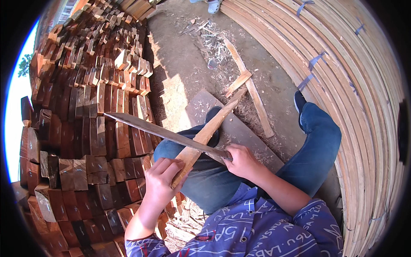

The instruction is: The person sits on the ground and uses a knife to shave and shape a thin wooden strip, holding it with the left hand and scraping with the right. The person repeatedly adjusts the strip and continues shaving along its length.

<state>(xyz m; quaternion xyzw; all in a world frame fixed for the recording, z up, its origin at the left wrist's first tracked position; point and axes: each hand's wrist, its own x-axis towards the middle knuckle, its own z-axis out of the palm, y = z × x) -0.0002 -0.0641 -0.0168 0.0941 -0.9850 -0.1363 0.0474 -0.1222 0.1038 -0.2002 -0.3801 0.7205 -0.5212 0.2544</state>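
Observation:
My left hand (162, 177) grips the near end of a long, narrow wooden strip (212, 125) that slants up and away over my legs. My right hand (243, 161) is closed round the handle of a machete (156, 129). Its long dark blade points to the left and crosses over the strip just ahead of my left hand. The far end of the strip comes down near a flat board (261, 147) on the ground. Most of the machete's handle is hidden in my right fist.
Stacked short wood blocks (92, 128) rise on the left. Long tied planks (342, 85) curve along the right. Ahead lie a long loose strip (259, 105), a shorter piece (238, 82) and scattered shavings (214, 45). Another person's shoe (213, 6) shows at the far edge.

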